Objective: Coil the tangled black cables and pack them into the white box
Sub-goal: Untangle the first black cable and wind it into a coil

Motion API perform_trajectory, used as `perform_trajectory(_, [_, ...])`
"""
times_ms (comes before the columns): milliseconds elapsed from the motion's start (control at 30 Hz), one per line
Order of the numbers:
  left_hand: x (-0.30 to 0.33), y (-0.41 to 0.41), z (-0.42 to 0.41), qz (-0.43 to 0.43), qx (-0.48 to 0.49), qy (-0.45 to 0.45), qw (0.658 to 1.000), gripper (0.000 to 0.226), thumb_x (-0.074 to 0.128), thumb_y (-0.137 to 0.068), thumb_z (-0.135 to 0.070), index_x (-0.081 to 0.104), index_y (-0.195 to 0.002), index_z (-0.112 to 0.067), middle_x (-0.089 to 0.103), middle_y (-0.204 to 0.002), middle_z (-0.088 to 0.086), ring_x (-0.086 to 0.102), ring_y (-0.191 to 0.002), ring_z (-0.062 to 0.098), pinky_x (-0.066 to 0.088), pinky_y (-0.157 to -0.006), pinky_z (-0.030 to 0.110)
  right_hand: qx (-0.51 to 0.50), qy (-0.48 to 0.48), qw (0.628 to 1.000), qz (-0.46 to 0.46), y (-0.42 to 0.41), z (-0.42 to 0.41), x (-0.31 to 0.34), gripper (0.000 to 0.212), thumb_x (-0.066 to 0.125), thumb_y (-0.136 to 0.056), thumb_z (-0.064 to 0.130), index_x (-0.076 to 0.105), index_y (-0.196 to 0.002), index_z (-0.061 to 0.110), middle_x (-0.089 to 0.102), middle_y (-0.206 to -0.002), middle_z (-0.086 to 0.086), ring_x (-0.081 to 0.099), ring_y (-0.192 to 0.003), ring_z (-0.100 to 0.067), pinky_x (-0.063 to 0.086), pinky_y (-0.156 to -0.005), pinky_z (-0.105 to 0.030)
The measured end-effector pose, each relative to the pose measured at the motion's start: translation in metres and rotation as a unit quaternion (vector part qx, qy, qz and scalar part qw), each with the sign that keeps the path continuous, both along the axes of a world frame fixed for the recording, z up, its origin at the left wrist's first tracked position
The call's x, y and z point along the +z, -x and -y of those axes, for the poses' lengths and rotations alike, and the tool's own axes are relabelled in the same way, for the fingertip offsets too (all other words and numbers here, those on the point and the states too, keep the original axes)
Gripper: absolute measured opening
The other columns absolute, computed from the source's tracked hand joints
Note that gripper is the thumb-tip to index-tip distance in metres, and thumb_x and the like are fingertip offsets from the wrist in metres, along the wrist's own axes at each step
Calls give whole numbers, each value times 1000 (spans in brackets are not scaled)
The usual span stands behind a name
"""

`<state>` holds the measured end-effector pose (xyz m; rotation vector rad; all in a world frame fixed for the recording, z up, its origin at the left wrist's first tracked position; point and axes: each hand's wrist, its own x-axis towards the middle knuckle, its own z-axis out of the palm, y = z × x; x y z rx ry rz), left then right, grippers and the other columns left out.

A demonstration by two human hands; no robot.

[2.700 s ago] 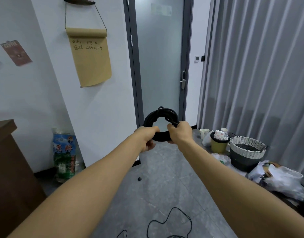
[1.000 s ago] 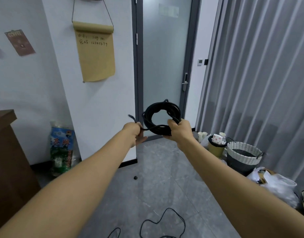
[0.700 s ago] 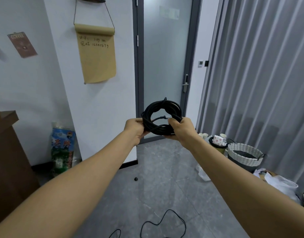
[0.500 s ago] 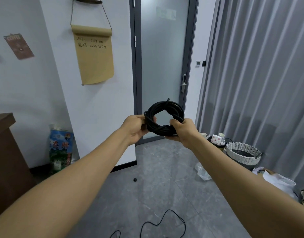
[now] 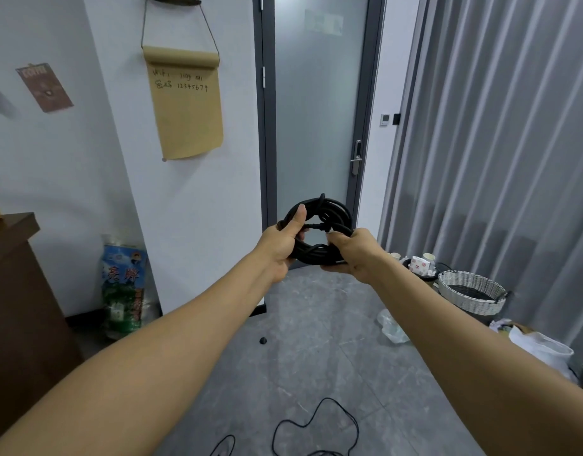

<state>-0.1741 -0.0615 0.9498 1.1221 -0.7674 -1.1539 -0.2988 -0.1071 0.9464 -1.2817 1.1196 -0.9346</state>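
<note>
Coil closed, both hands on it.
We hold the black cable coil point(image 5: 319, 232) at chest height ahead of us: left hand point(image 5: 283, 240) grips its 9 o'clock side, thumb over the strands; right hand point(image 5: 354, 255) grips 4 o'clock, fingers curled round. A second ago the left hand held the loose end apart; now it is tucked in. More cable point(image 5: 313, 429) lies on the floor point(image 5: 316, 357) at 6 o'clock; the white box is out of view.

Brown paper scroll point(image 5: 186, 103) on wall; woven basket point(image 5: 471, 292) by curtain point(image 5: 501, 143).
</note>
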Motion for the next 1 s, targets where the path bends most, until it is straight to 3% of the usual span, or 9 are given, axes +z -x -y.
perform_trajectory(167, [-3,1,-9,-8,-62,-4,998,23,63,-85,-3,63,-65,-13,56,-54,-3,55,-53,11,49,-49,19,20,-32,999,4,4,-5,-2,18,53,-94,13,54,-81,1,61,-80,-13,64,-71,-23,59,-57,-33])
perform_trajectory(233, [-4,2,-8,25,-29,-30,999,23,61,-78,11,60,-67,-10,59,-56,0,58,-58,16,52,-55,22,27,-39,999,1,4,-6,-4,18,53,-94,12,54,-80,1,61,-80,-14,64,-71,-23,59,-56,-33])
perform_trajectory(367, [-8,5,-2,79,64,-50,994,10,66,-80,0,58,-80,-7,54,-67,4,54,-63,17,51,-73,30,32,-49,998,3,3,-9,-7,18,52,-95,11,54,-81,1,61,-78,-13,64,-71,-22,58,-59,-34])
perform_trajectory(533, [-12,5,0,180,114,-37,976,20,73,-79,-19,58,-84,-7,60,-79,6,60,-81,24,53,-82,37,28,-47,998,-3,5,-9,-2,17,52,-94,10,53,-82,0,60,-83,-16,64,-71,-26,57,-62,-36])
perform_trajectory(600, [-12,2,0,325,158,-13,932,36,75,-77,-25,55,-102,-7,58,-96,6,58,-87,23,51,-77,37,30,-50,998,-18,6,-9,-1,16,53,-94,12,53,-83,0,61,-89,-18,65,-72,-26,57,-61,-36])
perform_trajectory(700, [-7,-2,-8,552,155,89,814,50,70,-81,-22,46,-124,-17,47,-116,-1,54,-95,19,44,-78,31,37,-53,997,-45,7,-10,-2,15,53,-95,13,54,-88,0,63,-103,-21,66,-76,-27,58,-62,-37])
perform_trajectory(800, [-2,-11,-7,655,68,83,748,49,69,-83,-28,51,-127,-18,52,-122,6,56,-105,26,46,-88,35,68,-60,994,-66,12,-13,-1,12,54,-94,11,55,-90,-1,62,-107,-21,66,-79,-28,59,-64,-38])
perform_trajectory(933, [-7,-23,-8,577,11,40,816,36,72,-81,-35,64,-93,-1,56,-78,7,52,-72,20,39,-65,30,166,-98,980,-52,21,-17,1,10,58,-90,2,55,-94,-6,61,-103,-24,66,-87,-31,60,-68,-42])
perform_trajectory(1000, [-11,-25,-10,548,8,29,836,38,72,-81,-34,65,-90,3,55,-74,8,48,-67,19,36,-62,28,199,-101,974,-41,24,-18,1,14,59,-88,2,55,-99,-7,62,-105,-24,66,-91,-31,60,-70,-41])
